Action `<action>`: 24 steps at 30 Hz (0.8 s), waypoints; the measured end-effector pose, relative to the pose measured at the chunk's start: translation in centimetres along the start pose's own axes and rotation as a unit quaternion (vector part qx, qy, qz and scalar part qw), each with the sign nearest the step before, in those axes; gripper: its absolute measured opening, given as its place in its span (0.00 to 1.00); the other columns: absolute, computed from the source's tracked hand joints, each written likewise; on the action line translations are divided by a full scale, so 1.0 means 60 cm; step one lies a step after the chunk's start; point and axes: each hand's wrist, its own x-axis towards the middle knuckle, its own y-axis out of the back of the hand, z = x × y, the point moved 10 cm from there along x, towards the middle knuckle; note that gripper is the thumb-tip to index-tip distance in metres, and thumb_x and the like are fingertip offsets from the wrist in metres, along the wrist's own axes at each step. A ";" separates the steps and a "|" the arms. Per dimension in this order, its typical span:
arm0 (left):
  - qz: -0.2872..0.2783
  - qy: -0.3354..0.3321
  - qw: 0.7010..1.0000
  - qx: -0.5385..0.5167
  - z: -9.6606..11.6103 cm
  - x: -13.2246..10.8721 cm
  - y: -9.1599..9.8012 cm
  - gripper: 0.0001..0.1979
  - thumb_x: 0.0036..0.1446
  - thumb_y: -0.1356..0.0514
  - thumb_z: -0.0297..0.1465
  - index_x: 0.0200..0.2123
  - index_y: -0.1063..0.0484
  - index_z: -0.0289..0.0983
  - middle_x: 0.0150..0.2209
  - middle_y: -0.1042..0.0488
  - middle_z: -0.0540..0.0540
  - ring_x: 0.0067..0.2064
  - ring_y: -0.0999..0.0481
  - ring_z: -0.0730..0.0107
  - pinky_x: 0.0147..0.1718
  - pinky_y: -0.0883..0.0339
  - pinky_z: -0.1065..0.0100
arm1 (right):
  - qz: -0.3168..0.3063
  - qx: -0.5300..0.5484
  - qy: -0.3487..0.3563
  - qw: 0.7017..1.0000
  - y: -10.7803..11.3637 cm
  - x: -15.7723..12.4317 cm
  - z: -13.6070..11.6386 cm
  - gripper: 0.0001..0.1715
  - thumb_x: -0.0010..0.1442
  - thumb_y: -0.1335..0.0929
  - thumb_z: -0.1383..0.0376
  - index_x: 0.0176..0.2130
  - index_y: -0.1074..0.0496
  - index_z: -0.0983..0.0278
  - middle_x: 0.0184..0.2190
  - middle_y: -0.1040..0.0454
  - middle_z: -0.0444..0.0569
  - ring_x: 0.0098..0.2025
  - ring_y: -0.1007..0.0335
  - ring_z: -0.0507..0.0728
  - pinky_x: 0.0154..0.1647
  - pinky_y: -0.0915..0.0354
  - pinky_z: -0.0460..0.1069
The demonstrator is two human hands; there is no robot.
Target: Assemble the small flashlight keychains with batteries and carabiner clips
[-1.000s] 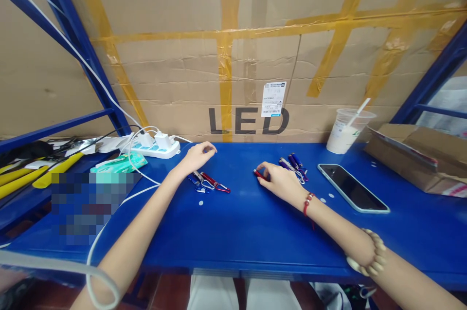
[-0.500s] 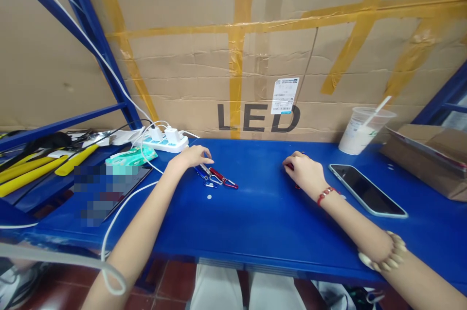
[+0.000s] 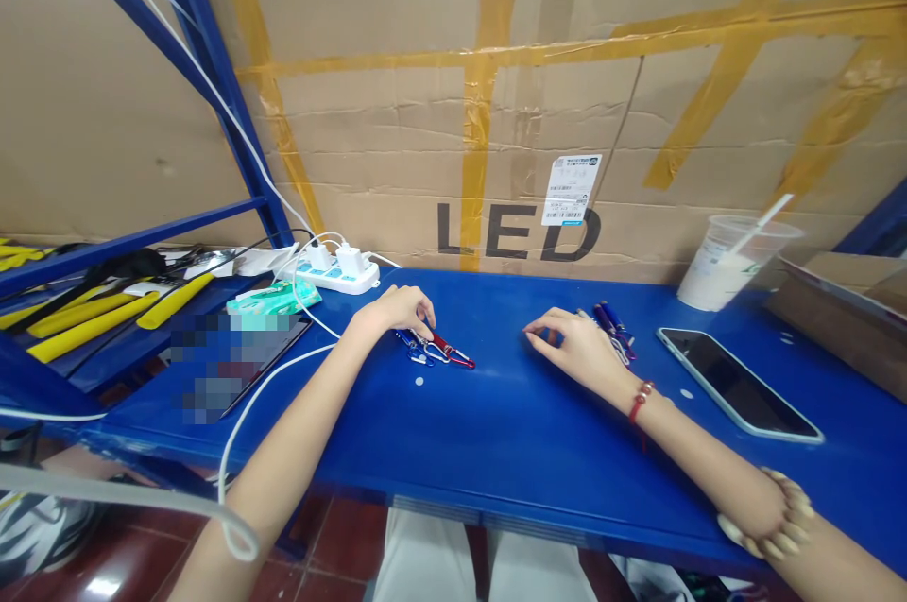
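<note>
At the left-middle of the blue tabletop, my left hand (image 3: 405, 309) reaches down with thumb and fingers closed about the upper end of a red metal tube with a red carabiner (image 3: 459, 358). Blue and silver tubes with a silver carabiner (image 3: 437, 353) and a blue carabiner (image 3: 419, 357) lie beside it, partly covered by the fingers. My right hand (image 3: 571, 342) hovers low over the table, thumb and index apart and nothing in them. Just behind it lies another group of small tubes with clips (image 3: 613, 328), blue, silver and reddish, partly hidden by the hand.
A phone (image 3: 737, 385) and a lidded cup with a straw (image 3: 723, 271) stand right, near an open cardboard box (image 3: 836, 318). Left are a power strip (image 3: 344, 273), a tissue pack (image 3: 273, 298), a dark tablet-like device (image 3: 265, 366) and a loose white cable (image 3: 245, 408). A large carton (image 3: 397, 139) stands behind.
My left fingers have come down and closed at the red tube. My right hand, earlier closed on something dark red, has opened and moved left, away from the right-hand tubes. The view has shifted slightly.
</note>
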 end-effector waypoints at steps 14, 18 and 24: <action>0.102 -0.122 0.980 0.115 0.126 0.010 -0.052 0.10 0.56 0.43 0.37 0.33 0.28 0.36 0.37 0.26 0.45 0.40 0.28 0.61 0.41 0.43 0.63 | -0.035 0.038 0.053 0.997 -0.013 -0.004 -0.029 0.16 0.59 0.35 0.57 0.45 0.28 0.59 0.37 0.28 0.47 0.31 0.32 0.52 0.31 0.35 0.46; 0.119 -0.159 0.972 0.127 0.155 -0.001 -0.060 0.08 0.57 0.45 0.35 0.34 0.31 0.36 0.37 0.27 0.47 0.42 0.28 0.63 0.42 0.43 0.62 | -0.038 0.028 0.057 0.997 -0.018 -0.004 -0.027 0.16 0.58 0.34 0.56 0.44 0.28 0.59 0.40 0.29 0.48 0.35 0.30 0.53 0.35 0.33 0.47; 0.154 -0.199 0.957 0.142 0.184 -0.015 -0.055 0.06 0.59 0.47 0.32 0.35 0.32 0.37 0.39 0.27 0.47 0.42 0.29 0.65 0.41 0.44 0.64 | -0.057 0.029 0.101 0.993 -0.027 -0.006 -0.041 0.16 0.60 0.37 0.55 0.41 0.26 0.60 0.39 0.28 0.49 0.42 0.32 0.57 0.43 0.34 0.51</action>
